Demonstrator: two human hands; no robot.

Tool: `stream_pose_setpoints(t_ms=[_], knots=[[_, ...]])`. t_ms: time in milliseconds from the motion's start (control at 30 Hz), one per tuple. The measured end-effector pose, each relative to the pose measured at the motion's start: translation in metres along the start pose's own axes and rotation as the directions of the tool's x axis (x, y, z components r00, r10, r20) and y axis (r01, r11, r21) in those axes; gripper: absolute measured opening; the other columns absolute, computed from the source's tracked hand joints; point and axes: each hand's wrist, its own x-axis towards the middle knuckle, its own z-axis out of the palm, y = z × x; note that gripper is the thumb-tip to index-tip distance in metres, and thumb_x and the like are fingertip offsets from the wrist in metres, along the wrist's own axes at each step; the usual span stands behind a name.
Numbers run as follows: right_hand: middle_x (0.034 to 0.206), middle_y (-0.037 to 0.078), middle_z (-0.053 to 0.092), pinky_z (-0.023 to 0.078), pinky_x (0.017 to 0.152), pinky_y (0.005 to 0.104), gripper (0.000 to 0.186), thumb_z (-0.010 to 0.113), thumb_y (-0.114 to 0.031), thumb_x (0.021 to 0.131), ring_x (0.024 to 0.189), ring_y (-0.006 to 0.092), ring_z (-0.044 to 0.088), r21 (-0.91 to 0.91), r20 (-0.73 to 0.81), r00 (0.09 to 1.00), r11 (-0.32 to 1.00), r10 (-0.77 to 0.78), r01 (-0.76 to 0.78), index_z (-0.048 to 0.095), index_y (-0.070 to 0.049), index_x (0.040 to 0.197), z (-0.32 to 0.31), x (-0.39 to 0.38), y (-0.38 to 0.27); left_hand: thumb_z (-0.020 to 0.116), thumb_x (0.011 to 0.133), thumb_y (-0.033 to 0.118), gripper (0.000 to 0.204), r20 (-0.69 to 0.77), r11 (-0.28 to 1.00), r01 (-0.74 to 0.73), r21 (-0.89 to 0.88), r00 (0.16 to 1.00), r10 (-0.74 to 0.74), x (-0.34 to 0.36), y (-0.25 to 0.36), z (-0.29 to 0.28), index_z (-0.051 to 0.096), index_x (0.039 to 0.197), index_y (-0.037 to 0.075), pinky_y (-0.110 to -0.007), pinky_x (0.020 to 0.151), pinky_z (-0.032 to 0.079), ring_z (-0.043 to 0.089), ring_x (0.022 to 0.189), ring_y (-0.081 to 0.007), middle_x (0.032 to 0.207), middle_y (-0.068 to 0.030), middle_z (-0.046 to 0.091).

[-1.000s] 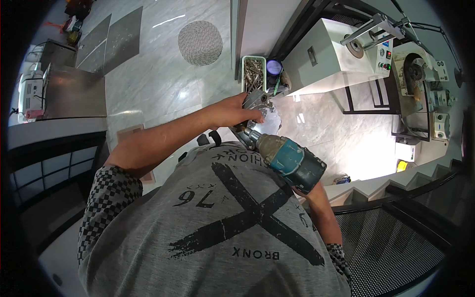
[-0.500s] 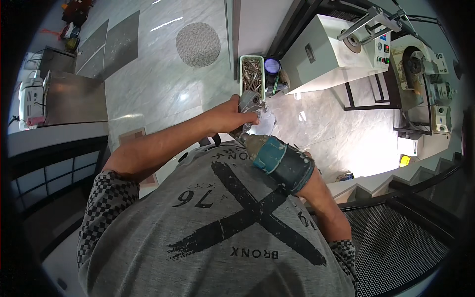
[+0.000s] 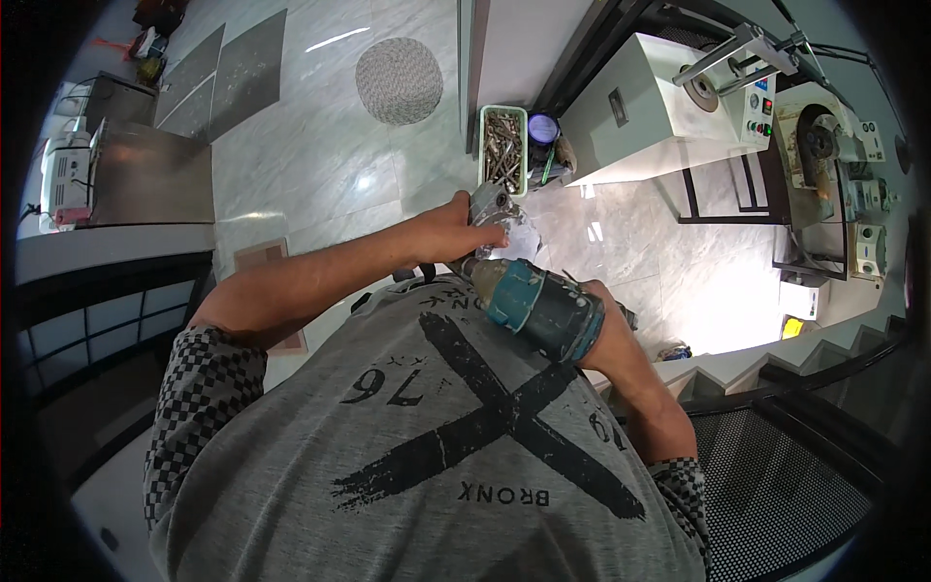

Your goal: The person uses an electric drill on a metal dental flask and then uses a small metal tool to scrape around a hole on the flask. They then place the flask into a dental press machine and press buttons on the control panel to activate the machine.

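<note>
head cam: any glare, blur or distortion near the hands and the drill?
Head view: strong fisheye, black rim, straight edges bowing toward it. Glare patches on the marble floor beside the left hand, brighter near the tray of bits. The teal power drill in the right hand is sharp, no motion blur. The metal part under the left hand is partly hidden.

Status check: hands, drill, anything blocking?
Left hand grips a grey metal part. Right hand holds the teal power drill, nose toward that part. Green tray of metal bits lies beyond; nothing between drill and part.
</note>
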Motion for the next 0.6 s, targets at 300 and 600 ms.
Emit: stream_pose_setpoints(t_ms=[300,600], knots=[[0.085,0.020,0.071,0.055,0.073,0.0441,0.025,0.079,-0.014,0.074,0.079,0.0428,0.068,-0.016,0.033,0.997,0.998,0.068,-0.068,0.070,-0.005,0.095,0.005,-0.002,0.000,0.073,0.085,0.056,0.120,0.083,0.988,0.113,-0.108,0.991,-0.104,-0.002,-0.013,0.011,0.010,0.152,-0.022,-0.036,0.106,0.047,0.057,0.128,-0.0363,0.141,-0.0366,0.050],[0.085,0.022,0.070,0.054,0.075,0.0475,0.033,0.077,-0.021,0.076,0.082,0.0445,0.067,-0.086,0.076,0.991,0.991,0.111,-0.104,0.068,-0.004,0.102,0.001,-0.001,-0.003,0.088,0.075,0.046,0.125,0.082,0.977,0.051,-0.209,0.996,-0.034,0.016,-0.023,0.025,0.015,0.154,-0.017,-0.035,0.106,0.046,0.058,0.127,-0.0325,0.139,-0.0319,0.054]])
